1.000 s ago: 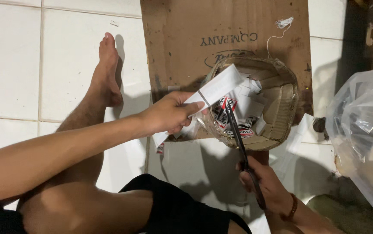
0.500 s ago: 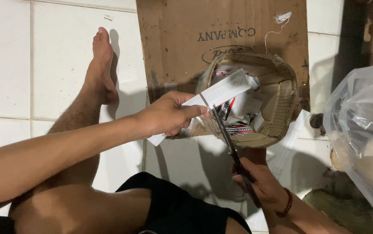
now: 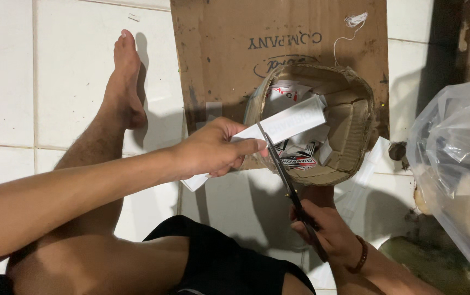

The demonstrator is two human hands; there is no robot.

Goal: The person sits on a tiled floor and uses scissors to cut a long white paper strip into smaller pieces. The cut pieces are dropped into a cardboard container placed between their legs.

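Paper strip (image 3: 292,121): a long white strip with grey print is held over the near-left rim of the cardboard basket (image 3: 363,109); its long axis is slanted, the far end raised over the basket's inside, the near end projecting below the left hand.
Left hand (image 3: 213,150): its grip is pinched on the strip, thumb on top, just left of the basket.
Scissors (image 3: 284,177): dark blades are spread slightly with the tips set at the strip's edge; they point away from the person, along the basket's near-left side.
Right hand (image 3: 325,232): its grip is closed around the scissor handles, in front of the basket; a dark bracelet (image 3: 360,255) is worn at the wrist.
Basket contents: cut printed paper pieces (image 3: 295,153) are piled inside.
Surroundings: a flat cardboard sheet (image 3: 218,49) is laid under the basket on the tiled floor (image 3: 5,71); a clear plastic bag (image 3: 459,158) is seen right of the basket, and a bare foot (image 3: 123,82) left of it.
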